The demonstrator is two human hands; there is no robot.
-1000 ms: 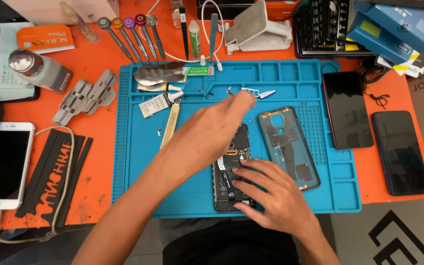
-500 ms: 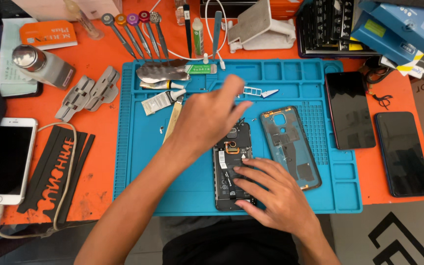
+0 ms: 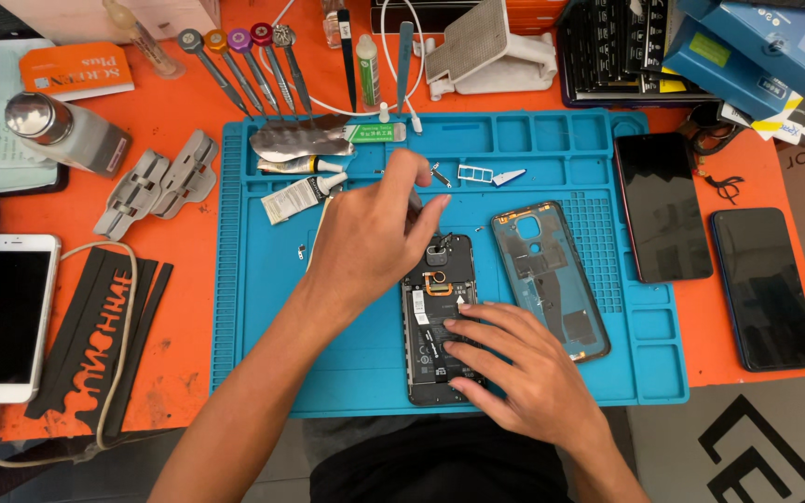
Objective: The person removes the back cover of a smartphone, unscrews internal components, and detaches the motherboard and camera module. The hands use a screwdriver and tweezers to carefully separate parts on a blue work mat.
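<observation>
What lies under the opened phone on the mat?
The opened phone lies flat on the blue mat. The right hand covers its lower part, so anything under there is hidden.

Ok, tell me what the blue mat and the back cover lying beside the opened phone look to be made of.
Blue mat: looks like soft silicone or rubber, matte, with moulded ridges and small compartments along its rim. Back cover: probably plastic, teal-tinted on its inner face, with a thin rim and a camera cutout; its outer finish is hidden.
</observation>
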